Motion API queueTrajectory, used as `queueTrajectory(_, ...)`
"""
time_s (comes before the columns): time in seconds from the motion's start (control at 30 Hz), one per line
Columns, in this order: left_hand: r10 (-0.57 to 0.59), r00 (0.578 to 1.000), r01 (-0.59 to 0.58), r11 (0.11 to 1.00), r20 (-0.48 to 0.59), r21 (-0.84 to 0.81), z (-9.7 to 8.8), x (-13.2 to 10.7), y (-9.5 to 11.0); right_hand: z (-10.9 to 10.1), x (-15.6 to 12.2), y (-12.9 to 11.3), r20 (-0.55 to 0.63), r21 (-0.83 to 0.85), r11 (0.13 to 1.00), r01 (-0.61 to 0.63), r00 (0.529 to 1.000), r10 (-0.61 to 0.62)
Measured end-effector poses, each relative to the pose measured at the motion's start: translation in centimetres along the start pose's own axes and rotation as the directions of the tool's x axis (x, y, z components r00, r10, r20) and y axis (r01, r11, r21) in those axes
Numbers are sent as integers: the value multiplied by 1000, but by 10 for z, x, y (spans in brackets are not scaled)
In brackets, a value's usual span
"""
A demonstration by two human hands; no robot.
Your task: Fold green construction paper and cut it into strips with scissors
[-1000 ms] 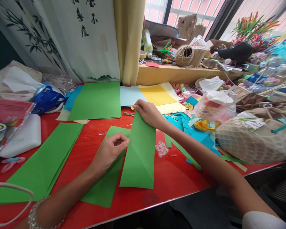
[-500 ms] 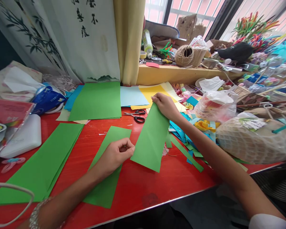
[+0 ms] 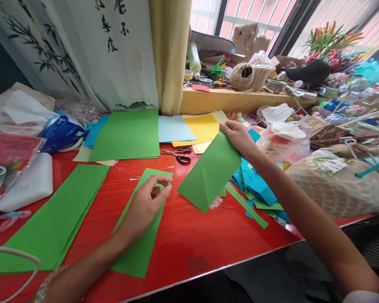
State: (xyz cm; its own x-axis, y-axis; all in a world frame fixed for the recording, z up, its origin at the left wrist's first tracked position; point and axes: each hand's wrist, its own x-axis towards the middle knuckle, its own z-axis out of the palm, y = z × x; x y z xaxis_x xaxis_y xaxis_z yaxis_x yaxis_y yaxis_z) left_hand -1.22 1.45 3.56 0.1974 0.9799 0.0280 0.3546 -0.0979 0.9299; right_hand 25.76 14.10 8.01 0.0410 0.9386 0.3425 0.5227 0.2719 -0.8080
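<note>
My right hand (image 3: pixel 238 136) pinches the top corner of a creased green paper sheet (image 3: pixel 210 172) and holds it tilted above the red table (image 3: pixel 189 240). My left hand (image 3: pixel 147 202) hovers over a long green strip (image 3: pixel 139 227) lying flat on the table; its fingers are loosely curled with nothing between them. It has let go of the creased sheet. Black-handled scissors (image 3: pixel 180 154) lie just beyond, between the two hands.
A wide green strip (image 3: pixel 53 214) lies at left, a green sheet (image 3: pixel 126 134), light blue paper (image 3: pixel 173 128) and yellow paper (image 3: pixel 204 128) at the back. Blue and green scraps (image 3: pixel 255 193) and plastic bags (image 3: pixel 331 185) crowd the right. A white box (image 3: pixel 27 185) sits at far left.
My right hand has carried the creased green sheet to the right and tilted it, uncovering the scissors. My left hand has released the sheet's edge and opened slightly.
</note>
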Motion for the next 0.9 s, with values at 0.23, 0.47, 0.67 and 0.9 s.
queueTrajectory(0.23,-61,952,98,989,299,-109,1,2,-5,27,-27,-59,186,123,992,39,981,-62)
queueTrajectory(0.47,-170,983,182,952,71,-245,-3,5,-2,15,-25,-49,207,275,954,-117,977,60)
queueTrajectory(0.67,-180,983,184,963,38,-194,-5,11,-7,28,-52,-49,638,284,915,-285,768,42)
queueTrajectory(0.9,-132,990,131,991,55,24,-7,10,-5,33,-58,-62,420,288,941,-180,906,45)
